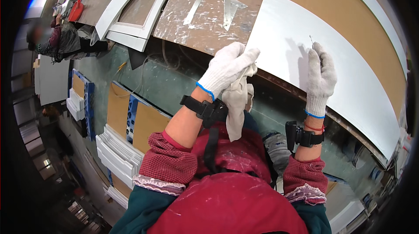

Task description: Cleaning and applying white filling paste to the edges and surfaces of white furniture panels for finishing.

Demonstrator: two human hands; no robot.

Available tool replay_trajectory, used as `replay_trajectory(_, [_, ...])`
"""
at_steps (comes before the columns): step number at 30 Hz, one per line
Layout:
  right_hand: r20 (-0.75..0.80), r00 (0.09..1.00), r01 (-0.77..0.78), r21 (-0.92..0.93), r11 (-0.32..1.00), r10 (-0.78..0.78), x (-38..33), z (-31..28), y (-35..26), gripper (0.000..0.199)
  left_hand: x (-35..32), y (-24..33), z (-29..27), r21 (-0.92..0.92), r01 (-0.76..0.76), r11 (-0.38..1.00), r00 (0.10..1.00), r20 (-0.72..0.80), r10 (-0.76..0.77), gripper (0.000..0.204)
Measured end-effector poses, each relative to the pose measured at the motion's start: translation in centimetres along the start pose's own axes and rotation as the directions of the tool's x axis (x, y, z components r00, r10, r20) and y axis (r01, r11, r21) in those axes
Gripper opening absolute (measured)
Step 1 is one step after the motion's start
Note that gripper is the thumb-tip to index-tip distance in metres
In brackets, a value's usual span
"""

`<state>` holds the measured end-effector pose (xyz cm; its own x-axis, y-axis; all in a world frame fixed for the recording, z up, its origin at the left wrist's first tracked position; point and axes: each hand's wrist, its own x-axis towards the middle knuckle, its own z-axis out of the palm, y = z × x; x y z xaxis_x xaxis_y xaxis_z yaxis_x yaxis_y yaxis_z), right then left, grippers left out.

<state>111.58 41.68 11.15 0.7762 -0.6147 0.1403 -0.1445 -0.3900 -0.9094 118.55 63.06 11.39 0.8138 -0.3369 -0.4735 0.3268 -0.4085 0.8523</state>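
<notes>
My left hand (pixel 229 66), in a white knit glove with a blue cuff, grips an off-white cloth (pixel 237 107) that hangs down in front of my red apron. My right hand (pixel 321 74), gloved the same way, is over a large white panel (pixel 301 29) and casts a shadow on it. Its thumb and forefinger pinch a small thin metallic piece (pixel 311 39), its tip pointing away from me; its kind is too small to make out. The panel lies flat on the workbench, its near edge running between my two hands.
Left of the panel is a paint-spattered board (pixel 205 15) with putty knife blades (pixel 229 13). A white frame (pixel 126 26) lies further left. White panels are stacked on the floor (pixel 115 146). Another person (pixel 65 42) stands at far left by a red container (pixel 76 10).
</notes>
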Motion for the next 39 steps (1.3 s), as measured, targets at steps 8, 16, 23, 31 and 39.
replay_trajectory(8, [-0.004,1.000,-0.005,-0.029,1.000,0.005,0.0,0.0,-0.3,0.033,1.0,-0.6,-1.3,-0.270,0.000,0.963,0.974,0.217,0.061,0.033])
replay_trajectory(16, [-0.002,1.000,-0.005,-0.011,1.000,0.005,0.0,0.0,0.3,0.031,1.3,-3.4,-4.7,-0.411,-0.035,0.911,0.985,0.142,0.102,0.025])
replay_trajectory(23, [-0.012,1.000,-0.001,-0.025,1.000,0.000,0.1,0.0,0.8,0.032,-1.4,-0.9,-2.8,-0.070,-0.137,0.988,0.986,-0.105,0.129,0.026])
replay_trajectory(31, [-0.016,0.999,0.036,-0.068,0.997,-0.038,0.3,-0.2,0.7,0.032,0.5,2.5,-6.0,0.164,-0.708,0.687,0.507,-0.559,0.656,0.017])
replay_trajectory(39, [0.018,0.991,-0.135,-0.028,0.990,0.135,-0.1,0.1,-0.9,0.034,6.4,5.1,-9.1,0.987,-0.154,0.052,0.192,-0.021,0.981,0.037])
